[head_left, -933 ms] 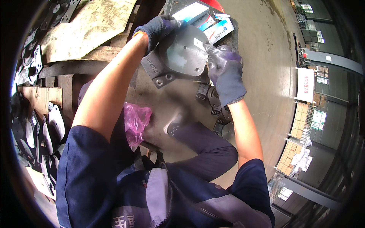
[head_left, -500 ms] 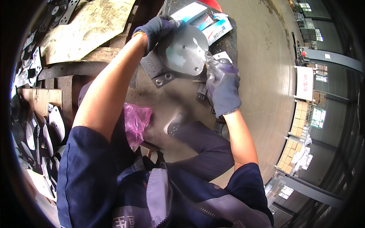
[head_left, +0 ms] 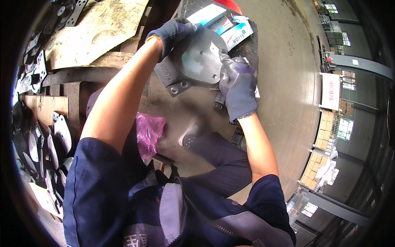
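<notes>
Concrete floor (head_left: 288,82) of a big workshop spreads under a person who sits low, both hands in dark grey gloves. Left hand (head_left: 175,33) has its grip closed over the far upper edge of a round grey metal plate (head_left: 199,61), fingers curled over the rim. Right hand (head_left: 236,84) is closed on the plate's near right edge, so the plate sits between the two grips, tilted up toward the person. Just below the left grip, touching the plate's lower left side, is a dark metal block (head_left: 170,80) with bolt holes. Beyond both grips lie long blue and white boxes (head_left: 224,24). A pink plastic bag (head_left: 148,133) rests well below the plate, beside the person's knee. Flat metal parts (head_left: 45,144) are stacked far off to the left.
</notes>
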A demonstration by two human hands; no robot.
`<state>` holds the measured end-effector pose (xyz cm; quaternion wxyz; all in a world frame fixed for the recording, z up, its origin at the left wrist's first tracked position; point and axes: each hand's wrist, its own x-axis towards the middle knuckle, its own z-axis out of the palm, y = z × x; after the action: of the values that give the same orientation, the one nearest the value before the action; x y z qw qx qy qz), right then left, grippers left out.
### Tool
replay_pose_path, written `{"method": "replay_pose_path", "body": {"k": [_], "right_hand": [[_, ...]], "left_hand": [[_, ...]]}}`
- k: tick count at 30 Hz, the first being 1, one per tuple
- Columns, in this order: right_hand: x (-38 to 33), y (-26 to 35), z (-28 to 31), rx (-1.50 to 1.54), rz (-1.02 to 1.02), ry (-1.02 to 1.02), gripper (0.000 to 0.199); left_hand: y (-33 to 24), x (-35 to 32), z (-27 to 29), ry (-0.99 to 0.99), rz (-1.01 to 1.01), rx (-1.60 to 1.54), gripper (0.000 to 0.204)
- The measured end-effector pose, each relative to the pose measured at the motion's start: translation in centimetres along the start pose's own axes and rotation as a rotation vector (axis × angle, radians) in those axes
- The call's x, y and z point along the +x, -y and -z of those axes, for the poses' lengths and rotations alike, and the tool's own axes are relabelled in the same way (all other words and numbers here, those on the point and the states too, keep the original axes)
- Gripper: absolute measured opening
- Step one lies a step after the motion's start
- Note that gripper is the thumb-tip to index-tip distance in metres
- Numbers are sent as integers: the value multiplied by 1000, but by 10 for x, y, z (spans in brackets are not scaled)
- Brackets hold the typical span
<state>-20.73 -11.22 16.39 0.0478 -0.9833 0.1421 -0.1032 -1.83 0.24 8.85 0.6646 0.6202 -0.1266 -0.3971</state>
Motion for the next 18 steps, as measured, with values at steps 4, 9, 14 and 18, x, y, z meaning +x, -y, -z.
{"method": "replay_pose_path", "body": {"k": [4, 9, 14, 18], "right_hand": [[-11, 5, 5, -154, 0, -10, 37], [-21, 4, 3, -251, -302, 193, 37], [-32, -14, -2, -22, -231, 25, 28], [-4, -27, 21, 630, 20, 16, 27]], "left_hand": [[3, 3, 2, 8, 2, 4, 42], [-4, -3, 2, 4, -2, 53, 43], [-1, -2, 1, 11, -9, 33, 42], [-8, -8, 1, 10, 20, 42, 41]]}}
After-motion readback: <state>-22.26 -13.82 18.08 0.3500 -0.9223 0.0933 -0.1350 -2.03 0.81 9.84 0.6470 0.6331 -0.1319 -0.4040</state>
